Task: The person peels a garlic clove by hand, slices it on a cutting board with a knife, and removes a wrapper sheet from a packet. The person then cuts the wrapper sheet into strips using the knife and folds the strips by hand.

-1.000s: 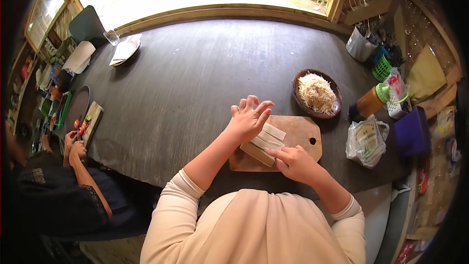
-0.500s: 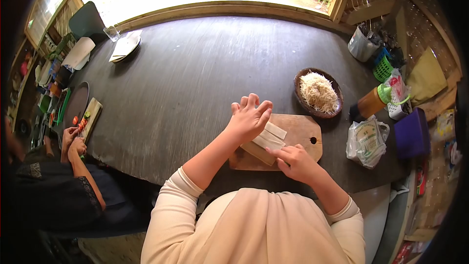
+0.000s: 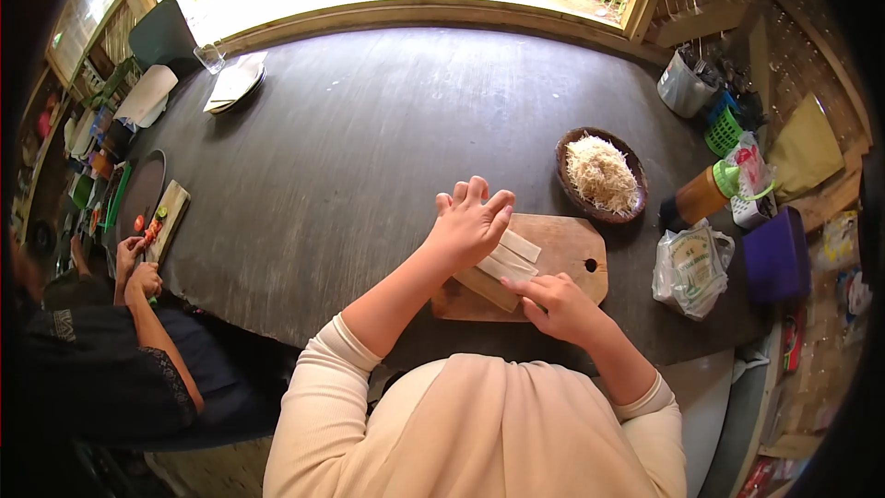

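Observation:
Several pale, flat strips [image 3: 507, 263] lie side by side on a wooden cutting board [image 3: 576, 244] in front of me. My left hand [image 3: 472, 226] rests over their far left part, palm down, its bent fingers apart and raised. At the strips' near right end is my right hand [image 3: 558, 304], forefinger stretched towards them and the other fingers curled in. What those curled fingers hold I cannot tell.
Beyond the board stands a brown bowl [image 3: 638, 203] of pale shreds. A plastic bag [image 3: 691, 267], a bottle [image 3: 691, 198] and a purple container [image 3: 779, 254] line the right side. At the left, another person's hands [image 3: 138, 272] work over red pieces on a narrow board [image 3: 171, 221].
My hands and the strips look the same. The other person's hands at the left have shifted slightly, and the view has tilted a little.

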`<state>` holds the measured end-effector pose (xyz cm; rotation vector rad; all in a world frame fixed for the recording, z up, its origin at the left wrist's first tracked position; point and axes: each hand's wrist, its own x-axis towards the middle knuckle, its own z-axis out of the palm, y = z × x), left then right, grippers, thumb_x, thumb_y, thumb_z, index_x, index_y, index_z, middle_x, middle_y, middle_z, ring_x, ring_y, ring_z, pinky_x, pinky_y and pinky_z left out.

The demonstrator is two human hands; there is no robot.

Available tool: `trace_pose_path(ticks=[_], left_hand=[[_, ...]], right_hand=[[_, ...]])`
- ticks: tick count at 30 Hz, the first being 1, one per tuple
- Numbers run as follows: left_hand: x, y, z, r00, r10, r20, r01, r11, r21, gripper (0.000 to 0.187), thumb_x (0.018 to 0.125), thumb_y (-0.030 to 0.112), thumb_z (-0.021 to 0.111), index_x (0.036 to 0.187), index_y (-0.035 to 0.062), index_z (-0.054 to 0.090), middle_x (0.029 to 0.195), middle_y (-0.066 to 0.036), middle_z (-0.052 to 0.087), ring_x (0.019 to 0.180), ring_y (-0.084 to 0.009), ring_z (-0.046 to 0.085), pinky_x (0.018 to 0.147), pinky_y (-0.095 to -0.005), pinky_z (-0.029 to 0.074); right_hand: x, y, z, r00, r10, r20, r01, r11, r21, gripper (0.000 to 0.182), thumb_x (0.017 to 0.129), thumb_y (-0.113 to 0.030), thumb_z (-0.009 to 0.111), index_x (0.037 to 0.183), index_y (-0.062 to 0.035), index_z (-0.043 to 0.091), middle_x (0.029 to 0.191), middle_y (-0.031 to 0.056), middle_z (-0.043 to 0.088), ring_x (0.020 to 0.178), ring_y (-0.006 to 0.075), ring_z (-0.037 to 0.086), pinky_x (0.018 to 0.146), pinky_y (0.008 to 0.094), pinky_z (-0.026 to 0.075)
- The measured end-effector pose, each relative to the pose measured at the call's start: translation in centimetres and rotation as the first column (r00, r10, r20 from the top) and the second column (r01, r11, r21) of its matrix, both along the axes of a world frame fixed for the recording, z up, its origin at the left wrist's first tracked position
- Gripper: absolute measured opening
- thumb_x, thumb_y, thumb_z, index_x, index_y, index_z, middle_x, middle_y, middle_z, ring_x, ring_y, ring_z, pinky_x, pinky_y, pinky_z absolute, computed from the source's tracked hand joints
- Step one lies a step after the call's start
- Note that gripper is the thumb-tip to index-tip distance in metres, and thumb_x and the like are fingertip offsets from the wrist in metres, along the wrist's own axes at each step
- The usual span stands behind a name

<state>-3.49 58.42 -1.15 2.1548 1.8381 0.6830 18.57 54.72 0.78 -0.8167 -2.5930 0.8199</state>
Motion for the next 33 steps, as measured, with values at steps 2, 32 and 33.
trace_pose_path(ticks=[2, 32, 33], left_hand=[[-0.1, -0.2, 0.3, 1.0, -0.015, 0.016, 0.015, 1.0, -0.021, 0.031, 0.1, 0.04, 0.034, 0.118, 0.0246, 0.054, 0.109, -0.009, 0.043, 0.109, -0.0265, 0.04, 0.09, -0.0475, 0.028], [-0.2, -0.7, 0.2, 1.0, -0.011, 0.015, 0.012, 0.999, -0.043, 0.032, 0.1, 0.039, 0.035, 0.116, 0.022, 0.057, 0.109, -0.008, 0.047, 0.109, -0.0271, 0.041, 0.091, -0.0471, 0.027], [-0.2, -0.8, 0.2, 1.0, -0.009, 0.016, 0.01, 0.999, -0.044, 0.032, 0.1, 0.039, 0.035, 0.116, 0.022, 0.057, 0.109, -0.008, 0.047, 0.109, -0.0271, 0.041, 0.091, -0.0471, 0.027]], right_hand=[[0.0, -0.1, 0.0, 1.0, 0.013, -0.001, -0.013, 1.0, -0.013, 0.045, 0.084, -0.003, 0.059, 0.127, -0.0154, 0.061, 0.093, 0.0075, 0.067, 0.089, 0.0255, 0.064, 0.083, 0.038, 0.045], [-0.3, -0.5, 0.0, 0.998, 0.0, 0.067, 0.0, 1.0, -0.01, 0.043, 0.087, -0.008, 0.056, 0.129, -0.0183, 0.058, 0.091, 0.0072, 0.068, 0.085, 0.0255, 0.065, 0.08, 0.0397, 0.044], [-0.3, -0.5, -0.1, 0.997, 0.003, 0.075, -0.003, 1.0, -0.001, 0.043, 0.087, -0.008, 0.056, 0.129, -0.0183, 0.058, 0.091, 0.0072, 0.068, 0.086, 0.0255, 0.064, 0.08, 0.0398, 0.044]])
